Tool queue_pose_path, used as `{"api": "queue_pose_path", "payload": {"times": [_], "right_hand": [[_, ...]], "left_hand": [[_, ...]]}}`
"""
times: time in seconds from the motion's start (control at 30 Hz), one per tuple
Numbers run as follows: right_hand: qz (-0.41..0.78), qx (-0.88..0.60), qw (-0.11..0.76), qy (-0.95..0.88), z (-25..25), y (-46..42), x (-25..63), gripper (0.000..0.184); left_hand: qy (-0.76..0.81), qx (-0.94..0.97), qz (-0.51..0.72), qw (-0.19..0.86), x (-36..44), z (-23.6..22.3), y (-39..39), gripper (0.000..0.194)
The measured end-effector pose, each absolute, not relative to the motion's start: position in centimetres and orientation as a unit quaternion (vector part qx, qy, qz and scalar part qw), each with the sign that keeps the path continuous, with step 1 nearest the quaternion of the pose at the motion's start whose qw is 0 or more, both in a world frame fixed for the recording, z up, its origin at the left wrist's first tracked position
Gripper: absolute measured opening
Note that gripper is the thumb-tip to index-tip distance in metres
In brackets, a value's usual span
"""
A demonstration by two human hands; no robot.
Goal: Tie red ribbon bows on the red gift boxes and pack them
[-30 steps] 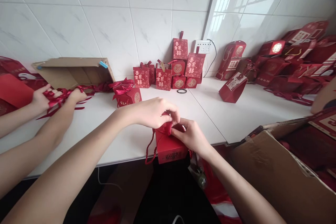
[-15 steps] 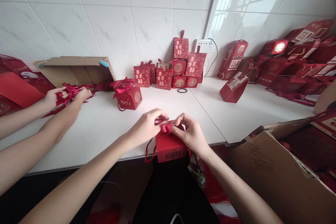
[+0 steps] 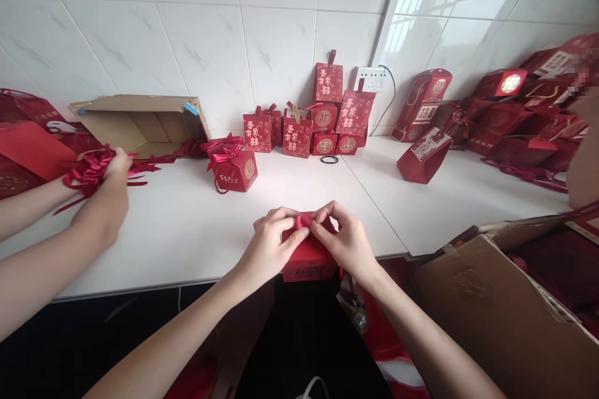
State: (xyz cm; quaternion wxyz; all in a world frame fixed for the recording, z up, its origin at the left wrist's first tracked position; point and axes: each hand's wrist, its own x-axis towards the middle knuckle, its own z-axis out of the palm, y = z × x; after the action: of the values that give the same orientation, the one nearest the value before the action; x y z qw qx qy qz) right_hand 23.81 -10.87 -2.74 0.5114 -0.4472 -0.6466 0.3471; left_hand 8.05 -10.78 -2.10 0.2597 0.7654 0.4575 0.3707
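A red gift box [image 3: 310, 262] with dark printing on its front stands at the table's near edge, right before me. On its top sits a red ribbon bow [image 3: 304, 221]. My left hand [image 3: 276, 237] pinches the bow's left side between thumb and fingers. From the other side, my right hand [image 3: 344, 234] grips the bow with thumb and index finger, close to the left thumb. Both hands cover much of the box's top. A finished-looking red box with a ribbon [image 3: 234, 171] stands farther back, left of my hands.
At the left, a co-worker's hands [image 3: 112, 181] hold a bundle of red ribbons [image 3: 91, 168] by an open cardboard box [image 3: 163, 131]. Red boxes [image 3: 297, 137] stack along the wall near a power strip [image 3: 371, 79]. A large carton [image 3: 486, 299] is at the right.
My left hand has turned and closed in on the bow, its thumb now nearer my right thumb. The co-worker's hands have moved left with the ribbons. The view has shifted slightly.
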Motion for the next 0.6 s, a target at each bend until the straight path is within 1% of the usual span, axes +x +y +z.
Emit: {"api": "queue_pose_path", "payload": {"times": [0.23, 0.4, 0.5, 0.6], "right_hand": [[0.353, -0.444, 0.498, -0.656, -2.5, -10.77, 23.92, 0.018], [0.348, -0.441, 0.478, -0.675, -2.29, -10.81, 24.02, 0.015], [0.31, -0.449, 0.461, -0.699, -2.16, -10.87, 24.08, 0.013], [0.224, -0.446, 0.473, -0.726, -2.24, -11.04, 24.22, 0.008]], "left_hand": [[0.441, 0.712, 0.388, 0.386, 7.86, -2.14, -10.47, 0.024], [0.456, 0.696, 0.394, 0.391, 7.91, -2.16, -10.16, 0.032], [0.447, 0.695, 0.394, 0.402, 7.91, -2.27, -10.02, 0.032], [0.435, 0.683, 0.403, 0.427, 7.84, -2.49, -9.88, 0.032]]}}
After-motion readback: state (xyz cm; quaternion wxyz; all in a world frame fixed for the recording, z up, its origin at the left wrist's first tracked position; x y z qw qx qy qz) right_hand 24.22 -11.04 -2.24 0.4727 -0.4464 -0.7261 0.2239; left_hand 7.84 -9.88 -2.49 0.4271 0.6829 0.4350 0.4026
